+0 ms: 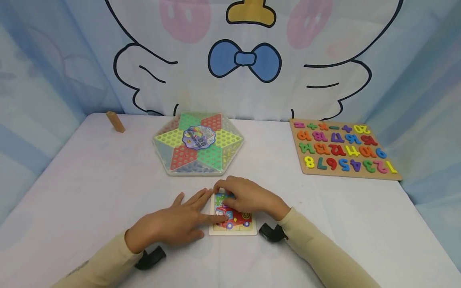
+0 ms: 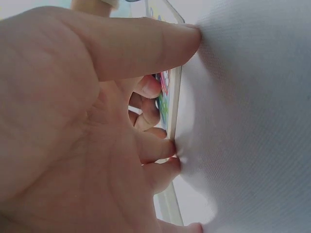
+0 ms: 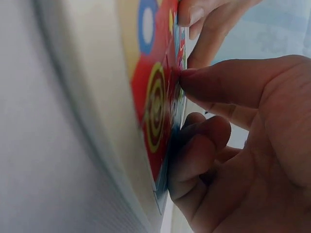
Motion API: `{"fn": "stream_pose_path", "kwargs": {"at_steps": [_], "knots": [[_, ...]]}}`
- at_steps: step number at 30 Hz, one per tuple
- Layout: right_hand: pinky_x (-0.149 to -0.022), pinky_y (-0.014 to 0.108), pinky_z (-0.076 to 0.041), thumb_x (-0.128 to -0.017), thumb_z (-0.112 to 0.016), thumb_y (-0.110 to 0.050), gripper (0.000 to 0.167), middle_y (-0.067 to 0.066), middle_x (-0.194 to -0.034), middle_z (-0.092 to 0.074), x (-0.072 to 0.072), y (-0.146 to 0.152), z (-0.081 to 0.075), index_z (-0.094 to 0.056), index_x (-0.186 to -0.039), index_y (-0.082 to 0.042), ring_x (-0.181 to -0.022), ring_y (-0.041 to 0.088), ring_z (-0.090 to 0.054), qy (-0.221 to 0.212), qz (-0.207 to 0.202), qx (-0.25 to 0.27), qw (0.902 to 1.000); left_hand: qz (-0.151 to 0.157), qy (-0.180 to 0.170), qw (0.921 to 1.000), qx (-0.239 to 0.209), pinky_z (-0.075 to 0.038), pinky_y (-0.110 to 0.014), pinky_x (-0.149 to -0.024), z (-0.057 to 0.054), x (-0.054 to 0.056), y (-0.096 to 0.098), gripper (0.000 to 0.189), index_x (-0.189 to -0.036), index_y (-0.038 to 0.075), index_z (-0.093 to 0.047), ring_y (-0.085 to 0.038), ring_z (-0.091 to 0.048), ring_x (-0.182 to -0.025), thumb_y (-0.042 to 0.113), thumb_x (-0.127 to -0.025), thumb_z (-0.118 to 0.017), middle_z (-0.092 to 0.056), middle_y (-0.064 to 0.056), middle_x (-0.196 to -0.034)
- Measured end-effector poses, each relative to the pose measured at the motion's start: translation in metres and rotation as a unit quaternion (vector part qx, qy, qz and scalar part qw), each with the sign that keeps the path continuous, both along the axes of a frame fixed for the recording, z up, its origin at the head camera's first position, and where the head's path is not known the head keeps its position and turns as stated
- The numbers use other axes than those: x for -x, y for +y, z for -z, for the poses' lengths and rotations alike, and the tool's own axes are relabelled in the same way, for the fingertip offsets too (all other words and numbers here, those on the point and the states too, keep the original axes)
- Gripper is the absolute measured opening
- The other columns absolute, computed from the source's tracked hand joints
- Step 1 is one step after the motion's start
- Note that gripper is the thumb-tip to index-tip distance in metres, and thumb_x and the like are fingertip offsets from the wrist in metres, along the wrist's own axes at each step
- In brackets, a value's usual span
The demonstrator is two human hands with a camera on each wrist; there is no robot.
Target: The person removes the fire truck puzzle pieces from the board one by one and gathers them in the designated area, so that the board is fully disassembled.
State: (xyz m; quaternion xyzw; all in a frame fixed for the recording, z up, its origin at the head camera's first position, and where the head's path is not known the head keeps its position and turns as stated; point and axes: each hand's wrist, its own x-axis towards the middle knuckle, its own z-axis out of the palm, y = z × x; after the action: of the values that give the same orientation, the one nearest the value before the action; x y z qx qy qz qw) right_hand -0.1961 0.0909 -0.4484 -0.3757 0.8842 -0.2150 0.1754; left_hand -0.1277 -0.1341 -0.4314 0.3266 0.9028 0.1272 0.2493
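Note:
A small jigsaw puzzle (image 1: 234, 229) with a red vehicle picture and a pale border lies flat on the white table. My left hand (image 1: 176, 224) spreads over its left side, index finger stretched across the vehicle. Other left fingertips meet the board's side edge in the left wrist view. My right hand (image 1: 252, 196) bends over the top part, covering much of the upper right. In the right wrist view, its thumb touches the puzzle face and the other fingers curl against it. I cannot tell whether a piece is pinched between them.
Behind the hands lies a hexagonal Chinese checkers board (image 1: 198, 158) under clear plastic. A wooden number board (image 1: 345, 150) with colourful digits sits at the right rear. One brown wooden block (image 1: 115, 121) is at the far left, before a printed curtain (image 1: 245, 96).

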Motion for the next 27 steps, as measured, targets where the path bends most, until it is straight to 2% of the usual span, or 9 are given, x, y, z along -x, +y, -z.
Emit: {"fn": "stream_pose_path", "kwargs": {"at_steps": [4, 8, 11, 15, 16, 18, 22, 23, 27], "knots": [[-0.073, 0.03, -0.046, -0.097, -0.069, -0.013, 0.031, -0.003, -0.093, -0.058, 0.0003, 0.0011, -0.0025, -0.067, -0.129, -0.015, -0.079, 0.013, -0.051, 0.005, -0.008, -0.013, 0.9999, 0.006, -0.003, 1.0, -0.001, -0.01, -0.078, -0.111, 0.0008, 0.0012, 0.0001, 0.061, -0.152, 0.045, -0.046, -0.031, -0.001, -0.157, 0.024, -0.1, -0.067, -0.008, -0.016, -0.17], [-0.073, 0.032, -0.049, -0.097, -0.069, -0.014, 0.035, -0.001, -0.096, -0.062, -0.0019, 0.0015, -0.0063, -0.067, -0.132, -0.016, -0.08, 0.014, -0.053, 0.015, -0.006, -0.041, 0.999, 0.004, -0.006, 1.0, 0.002, -0.01, -0.077, -0.111, 0.0008, 0.0012, 0.0006, 0.061, -0.152, 0.046, -0.046, -0.031, 0.0, -0.157, 0.024, -0.099, -0.068, -0.009, -0.016, -0.17], [-0.079, 0.034, -0.051, -0.097, -0.068, -0.014, 0.04, 0.0, -0.11, -0.069, -0.0029, 0.001, -0.0076, -0.065, -0.137, -0.016, -0.085, 0.014, -0.057, 0.01, -0.003, -0.053, 0.9986, 0.0, -0.007, 1.0, 0.006, -0.01, -0.077, -0.112, 0.0002, 0.0009, 0.0011, 0.061, -0.152, 0.046, -0.046, -0.03, 0.0, -0.157, 0.024, -0.099, -0.068, -0.009, -0.015, -0.17], [-0.076, 0.032, -0.051, -0.097, -0.064, -0.008, 0.042, 0.0, -0.12, -0.071, -0.002, -0.0012, -0.0059, -0.063, -0.139, -0.014, -0.081, 0.011, -0.059, -0.012, -0.006, -0.038, 0.9992, -0.005, -0.007, 0.9999, 0.006, -0.01, -0.077, -0.112, -0.0007, 0.0001, 0.0013, 0.061, -0.151, 0.047, -0.047, -0.029, 0.0, -0.157, 0.023, -0.099, -0.068, -0.009, -0.014, -0.17], [-0.073, 0.031, -0.049, -0.097, -0.063, -0.007, 0.042, 0.0, -0.118, -0.071, -0.0016, -0.0018, -0.0054, -0.063, -0.138, -0.013, -0.076, 0.011, -0.057, -0.016, -0.009, -0.032, 0.9993, -0.006, -0.007, 0.9999, 0.006, -0.01, -0.077, -0.112, -0.0009, -0.0002, 0.0011, 0.062, -0.151, 0.047, -0.047, -0.029, -0.001, -0.157, 0.023, -0.099, -0.068, -0.01, -0.014, -0.17], [-0.067, 0.028, -0.046, -0.095, -0.063, -0.004, 0.042, 0.0, -0.096, -0.071, -0.0008, -0.0024, -0.0042, -0.063, -0.137, -0.011, -0.065, 0.009, -0.053, -0.025, -0.015, -0.018, 0.9994, -0.009, -0.007, 0.9999, 0.006, -0.01, -0.077, -0.112, -0.0013, -0.0007, 0.0007, 0.062, -0.151, 0.048, -0.046, -0.029, -0.001, -0.157, 0.022, -0.099, -0.068, -0.01, -0.014, -0.17], [-0.059, 0.025, -0.039, -0.093, -0.064, -0.003, 0.039, -0.005, -0.06, -0.052, 0.0002, -0.0025, -0.0038, -0.062, -0.132, -0.01, -0.051, 0.006, -0.044, -0.042, -0.018, 0.006, 0.9989, -0.005, -0.004, 0.9999, 0.009, -0.01, -0.078, -0.111, -0.0017, -0.0007, -0.0001, 0.063, -0.151, 0.048, -0.046, -0.03, -0.001, -0.157, 0.023, -0.099, -0.068, -0.009, -0.013, -0.171], [-0.058, 0.025, -0.038, -0.093, -0.064, -0.003, 0.038, -0.006, -0.055, -0.045, 0.0003, -0.0022, -0.0038, -0.062, -0.131, -0.01, -0.048, 0.006, -0.042, -0.046, -0.017, 0.009, 0.9987, -0.004, -0.003, 1.0, 0.008, -0.01, -0.078, -0.111, -0.0017, -0.0005, -0.0002, 0.062, -0.152, 0.048, -0.045, -0.03, -0.001, -0.157, 0.023, -0.099, -0.068, -0.008, -0.013, -0.171], [-0.059, 0.026, -0.036, -0.094, -0.064, -0.005, 0.029, -0.009, -0.055, -0.04, 0.0004, -0.002, -0.0031, -0.062, -0.121, -0.014, -0.049, 0.005, -0.039, -0.044, -0.017, 0.01, 0.9988, -0.003, -0.005, 1.0, 0.006, -0.01, -0.078, -0.111, -0.0012, -0.0001, -0.0004, 0.063, -0.152, 0.048, -0.045, -0.029, 0.0, -0.157, 0.023, -0.099, -0.068, -0.008, -0.013, -0.171]]}}
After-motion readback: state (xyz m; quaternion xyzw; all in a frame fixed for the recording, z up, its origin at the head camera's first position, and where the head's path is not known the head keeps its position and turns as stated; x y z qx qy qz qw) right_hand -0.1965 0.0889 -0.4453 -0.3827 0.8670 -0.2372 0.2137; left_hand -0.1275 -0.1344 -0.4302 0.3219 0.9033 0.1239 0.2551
